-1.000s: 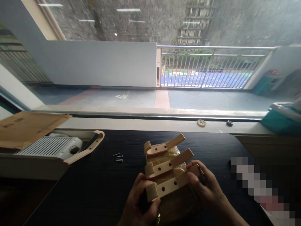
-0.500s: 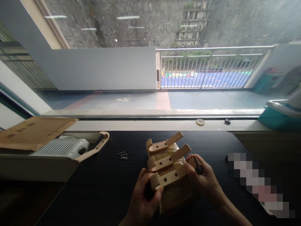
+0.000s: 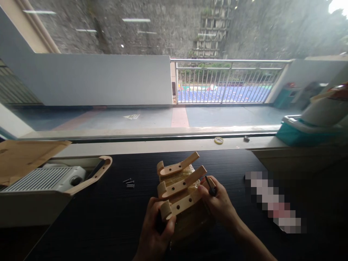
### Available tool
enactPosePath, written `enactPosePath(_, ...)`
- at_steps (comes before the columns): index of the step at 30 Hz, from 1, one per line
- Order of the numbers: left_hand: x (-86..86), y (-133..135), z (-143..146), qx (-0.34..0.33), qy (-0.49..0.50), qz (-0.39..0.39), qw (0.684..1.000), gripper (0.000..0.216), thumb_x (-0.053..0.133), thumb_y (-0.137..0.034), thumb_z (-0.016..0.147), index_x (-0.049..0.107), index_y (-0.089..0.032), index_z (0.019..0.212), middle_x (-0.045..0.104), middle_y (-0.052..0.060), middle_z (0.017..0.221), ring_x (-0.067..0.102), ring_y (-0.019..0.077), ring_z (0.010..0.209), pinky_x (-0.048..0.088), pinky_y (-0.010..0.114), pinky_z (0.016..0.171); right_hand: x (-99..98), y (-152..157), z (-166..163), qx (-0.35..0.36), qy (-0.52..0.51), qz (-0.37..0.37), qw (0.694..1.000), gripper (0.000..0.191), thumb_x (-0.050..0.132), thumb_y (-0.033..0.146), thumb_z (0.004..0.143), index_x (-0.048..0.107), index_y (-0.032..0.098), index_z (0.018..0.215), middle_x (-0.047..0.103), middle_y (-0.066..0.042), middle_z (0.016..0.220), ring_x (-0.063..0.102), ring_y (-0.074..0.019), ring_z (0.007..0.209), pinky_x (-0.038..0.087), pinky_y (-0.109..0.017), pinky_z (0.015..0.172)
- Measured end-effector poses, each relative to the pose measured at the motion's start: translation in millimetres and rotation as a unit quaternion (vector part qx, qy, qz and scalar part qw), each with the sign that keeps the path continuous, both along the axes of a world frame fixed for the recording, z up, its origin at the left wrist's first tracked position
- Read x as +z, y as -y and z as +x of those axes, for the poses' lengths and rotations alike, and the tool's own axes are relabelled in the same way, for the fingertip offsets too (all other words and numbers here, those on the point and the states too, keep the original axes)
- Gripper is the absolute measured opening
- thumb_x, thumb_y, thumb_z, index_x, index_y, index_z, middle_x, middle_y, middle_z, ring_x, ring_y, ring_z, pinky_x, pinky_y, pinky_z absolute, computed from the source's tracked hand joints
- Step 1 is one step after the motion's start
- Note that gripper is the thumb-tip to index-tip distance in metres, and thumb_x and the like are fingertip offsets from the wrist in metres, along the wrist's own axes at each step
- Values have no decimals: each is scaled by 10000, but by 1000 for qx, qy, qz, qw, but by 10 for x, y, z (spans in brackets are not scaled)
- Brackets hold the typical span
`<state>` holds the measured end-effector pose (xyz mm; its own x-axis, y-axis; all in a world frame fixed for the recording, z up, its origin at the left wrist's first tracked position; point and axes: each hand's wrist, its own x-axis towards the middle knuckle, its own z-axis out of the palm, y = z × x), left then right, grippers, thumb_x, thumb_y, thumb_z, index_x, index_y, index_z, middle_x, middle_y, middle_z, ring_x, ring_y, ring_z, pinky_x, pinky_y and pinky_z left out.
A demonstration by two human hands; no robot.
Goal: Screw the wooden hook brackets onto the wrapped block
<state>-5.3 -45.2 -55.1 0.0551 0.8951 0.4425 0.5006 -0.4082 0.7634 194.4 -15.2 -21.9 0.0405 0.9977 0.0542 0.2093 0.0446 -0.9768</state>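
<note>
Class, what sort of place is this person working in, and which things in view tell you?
Probably an indoor room, perhaps in a school or kindergarten: a dark table stands by a window sill, and outside, beyond a metal railing, lies bright blue ground like a play area's.

Dark tool [image 3: 211,189] now higher in right hand [image 3: 219,201]; view swung right.

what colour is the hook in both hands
The hook is pale tan, clearest in the head view.
</note>
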Motion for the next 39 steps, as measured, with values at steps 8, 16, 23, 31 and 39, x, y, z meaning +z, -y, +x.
enactPosePath(8, 9, 125, -129, -48, 5, -33, 998, 148, 560, -224, 751, 540, -226, 898, 561, 24, 923, 589, 166, 797, 501, 229, 643, -12, 378, -76, -36, 5, -19, 999, 259, 513, 409, 796, 535, 169, 891, 583, -17, 738, 524, -155, 684, 432, -245, 617)
enactPosePath(16, 74, 149, -110, -52, 1, -38, 998, 198, 553, -157, 741, 539, -217, 929, 530, 28, 898, 583, 164, 820, 507, 250, 701, 115, 446, -139, -116, 19, -36, 992, 251, 560, 448, 730, 542, 205, 793, 533, 38, 590, 473, -120, 536, 391, -215, 506)
enactPosePath(23, -8, 144, -110, -57, 24, -26, 998, 250, 546, -143, 733, 523, -218, 971, 516, 35, 911, 567, 171, 834, 501, 267, 713, 96, 450, -143, -126, 31, -35, 991, 267, 553, 466, 733, 546, 205, 792, 537, 37, 613, 494, -121, 557, 396, -206, 518)
enactPosePath(31, -12, 144, -112, -59, 56, -40, 996, 248, 552, -153, 711, 547, -220, 950, 524, 33, 896, 570, 174, 800, 508, 273, 687, 45, 454, -101, -106, 45, -35, 993, 252, 559, 451, 737, 553, 205, 792, 533, 33, 586, 493, -121, 516, 392, -207, 467)
enactPosePath(39, -7, 130, -119, -63, 33, -50, 996, 237, 558, -171, 721, 555, -222, 952, 529, 41, 901, 565, 185, 835, 506, 282, 723, -61, 459, -33, -90, 61, -11, 994, 189, 556, 392, 757, 535, 216, 822, 536, 36, 596, 485, -114, 503, 394, -197, 449)
